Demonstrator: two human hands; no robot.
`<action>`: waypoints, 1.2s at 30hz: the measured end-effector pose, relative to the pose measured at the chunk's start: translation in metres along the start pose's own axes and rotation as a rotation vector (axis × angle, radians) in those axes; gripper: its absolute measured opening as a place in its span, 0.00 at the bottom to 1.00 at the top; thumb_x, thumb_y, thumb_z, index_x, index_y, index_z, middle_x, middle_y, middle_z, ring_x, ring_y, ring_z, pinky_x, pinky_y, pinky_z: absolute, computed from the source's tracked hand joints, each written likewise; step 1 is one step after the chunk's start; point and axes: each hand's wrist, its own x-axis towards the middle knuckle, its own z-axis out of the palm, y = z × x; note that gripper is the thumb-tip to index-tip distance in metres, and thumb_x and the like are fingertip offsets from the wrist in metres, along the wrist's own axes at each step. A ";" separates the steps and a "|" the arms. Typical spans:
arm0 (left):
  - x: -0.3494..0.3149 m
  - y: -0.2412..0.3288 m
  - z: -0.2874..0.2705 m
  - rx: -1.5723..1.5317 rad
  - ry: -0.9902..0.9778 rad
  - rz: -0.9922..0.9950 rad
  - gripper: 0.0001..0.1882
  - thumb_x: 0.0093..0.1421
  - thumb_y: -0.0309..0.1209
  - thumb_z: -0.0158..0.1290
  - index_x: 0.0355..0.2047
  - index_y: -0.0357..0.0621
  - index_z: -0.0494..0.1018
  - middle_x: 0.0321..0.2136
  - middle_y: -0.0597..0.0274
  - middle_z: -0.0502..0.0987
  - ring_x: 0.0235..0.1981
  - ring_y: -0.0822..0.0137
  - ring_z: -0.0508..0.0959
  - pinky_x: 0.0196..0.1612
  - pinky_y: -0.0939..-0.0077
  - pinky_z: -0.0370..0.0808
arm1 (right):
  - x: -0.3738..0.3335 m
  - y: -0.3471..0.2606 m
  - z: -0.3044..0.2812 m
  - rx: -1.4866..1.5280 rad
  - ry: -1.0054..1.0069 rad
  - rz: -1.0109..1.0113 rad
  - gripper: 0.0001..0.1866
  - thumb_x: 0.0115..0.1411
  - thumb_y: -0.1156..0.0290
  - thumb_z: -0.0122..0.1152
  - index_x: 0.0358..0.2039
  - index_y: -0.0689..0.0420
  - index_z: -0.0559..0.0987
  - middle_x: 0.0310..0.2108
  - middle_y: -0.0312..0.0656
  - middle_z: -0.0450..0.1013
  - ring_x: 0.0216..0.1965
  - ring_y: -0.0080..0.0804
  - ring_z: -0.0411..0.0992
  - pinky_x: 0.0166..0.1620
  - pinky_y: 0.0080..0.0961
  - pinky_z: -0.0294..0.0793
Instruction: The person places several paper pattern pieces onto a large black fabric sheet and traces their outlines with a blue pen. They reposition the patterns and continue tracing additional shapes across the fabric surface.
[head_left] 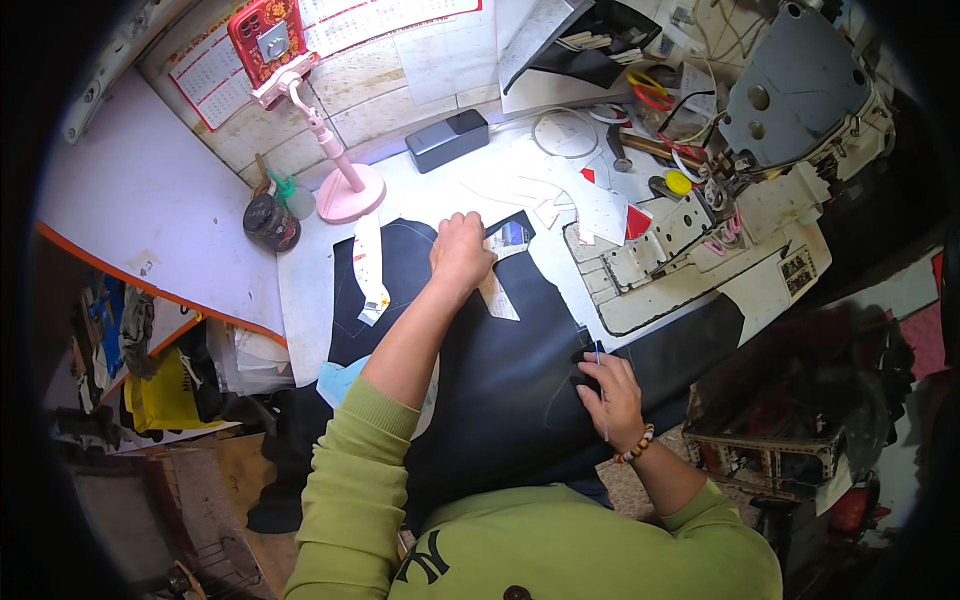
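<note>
A large sheet of black leather-like material [490, 370] spreads over the white table and hangs toward my lap, with thin pale outlines drawn on it. My left hand [462, 252] has its fingers curled and pressed together at a card pattern piece [498, 299], partly covering it. At the lower right, my right hand [615, 398] grips a slim pen [604, 408] over the sheet. A curved white pattern piece [368, 262] lies on the left part of the sheet. Under my left forearm shows a light-blue pattern piece [340, 380].
A pink stand [350, 190] holds a red-cased phone [266, 40] at the back left. Beside it are a dark jar [270, 223] and a black box [447, 140]. A sewing machine [690, 235] stands right, near a hammer [618, 148] and loose white pattern pieces [598, 205].
</note>
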 end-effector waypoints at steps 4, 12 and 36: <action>-0.023 -0.013 -0.016 -0.462 0.212 -0.005 0.17 0.55 0.25 0.60 0.44 0.38 0.69 0.36 0.54 0.75 0.32 0.60 0.78 0.37 0.67 0.76 | -0.002 0.001 0.001 0.003 0.010 -0.006 0.17 0.52 0.76 0.66 0.44 0.59 0.79 0.47 0.46 0.75 0.47 0.46 0.71 0.50 0.37 0.72; -0.181 -0.016 0.001 -1.576 0.486 -0.463 0.22 0.60 0.17 0.53 0.55 0.36 0.64 0.42 0.58 0.75 0.41 0.68 0.76 0.47 0.77 0.74 | 0.003 -0.017 0.003 0.092 0.040 -0.007 0.17 0.53 0.78 0.65 0.45 0.61 0.78 0.46 0.49 0.75 0.46 0.48 0.73 0.50 0.34 0.73; -0.251 0.005 0.029 -0.878 0.215 0.145 0.19 0.57 0.23 0.60 0.49 0.39 0.70 0.44 0.55 0.72 0.41 0.66 0.75 0.41 0.76 0.73 | 0.037 -0.007 0.017 0.724 -0.160 0.383 0.14 0.59 0.77 0.61 0.46 0.59 0.73 0.34 0.29 0.68 0.34 0.14 0.64 0.39 0.13 0.64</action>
